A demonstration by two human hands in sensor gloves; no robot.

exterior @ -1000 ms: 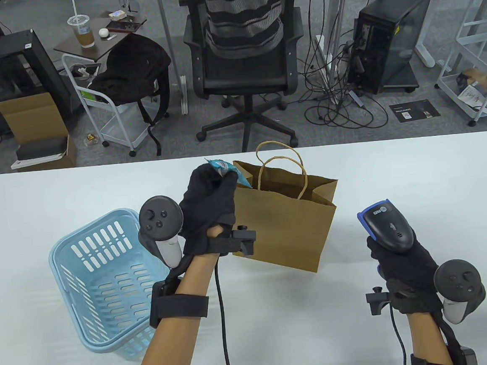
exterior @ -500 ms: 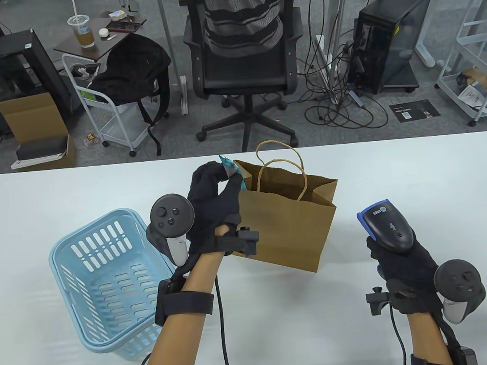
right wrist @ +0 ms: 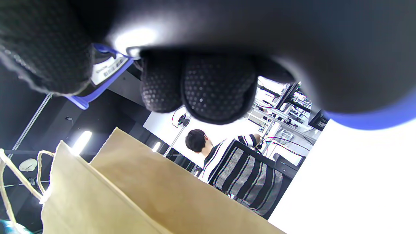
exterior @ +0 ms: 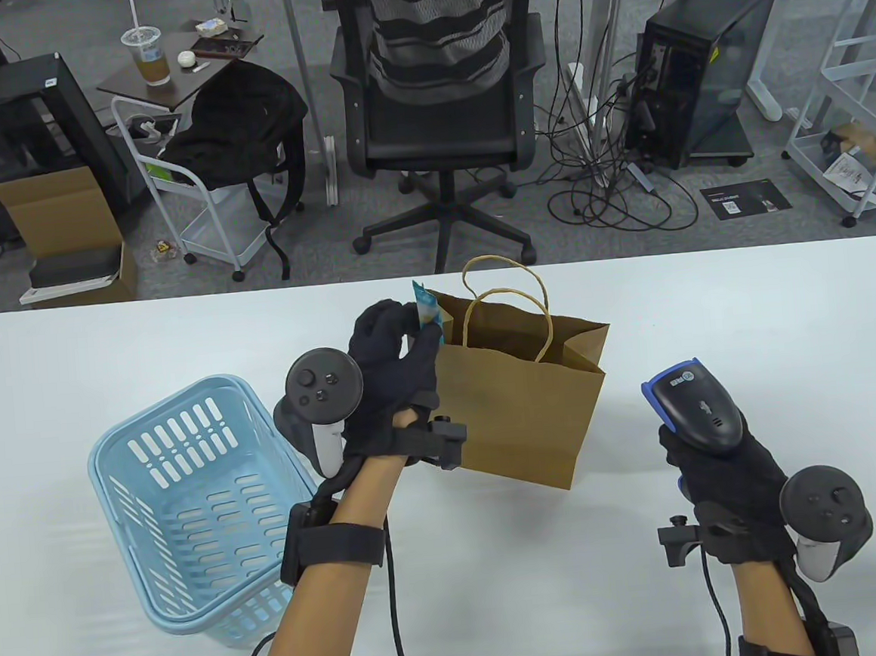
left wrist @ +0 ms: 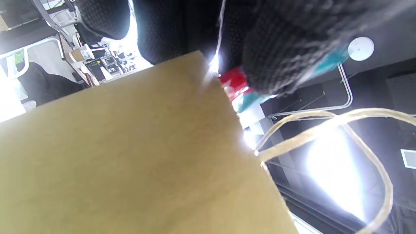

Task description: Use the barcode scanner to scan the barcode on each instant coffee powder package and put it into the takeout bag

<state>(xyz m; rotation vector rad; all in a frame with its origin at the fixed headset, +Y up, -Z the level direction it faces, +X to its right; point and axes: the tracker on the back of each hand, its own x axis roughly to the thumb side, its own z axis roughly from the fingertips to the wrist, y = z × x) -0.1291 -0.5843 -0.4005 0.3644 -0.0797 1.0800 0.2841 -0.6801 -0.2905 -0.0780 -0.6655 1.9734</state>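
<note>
A brown paper takeout bag point(exterior: 520, 405) with twine handles stands open in the middle of the white table point(exterior: 747, 304). My left hand point(exterior: 399, 357) pinches a teal coffee powder package point(exterior: 427, 312) upright at the bag's left top corner. In the left wrist view the package point(left wrist: 242, 94) shows red and teal just beyond the bag's edge point(left wrist: 136, 149), under my fingers point(left wrist: 276, 55). My right hand point(exterior: 721, 465) grips the handle of a black and blue barcode scanner point(exterior: 694, 402) to the right of the bag, apart from it.
An empty light-blue plastic basket point(exterior: 194, 498) sits at the left of the table, beside my left forearm. Beyond the far edge stand an office chair point(exterior: 442, 93), a cart and a computer tower. A person in a striped shirt point(right wrist: 224, 156) appears in the right wrist view.
My left hand has moved right and slightly toward me, turning the package upright over the bag's left corner. The right hand and scanner have stayed still.
</note>
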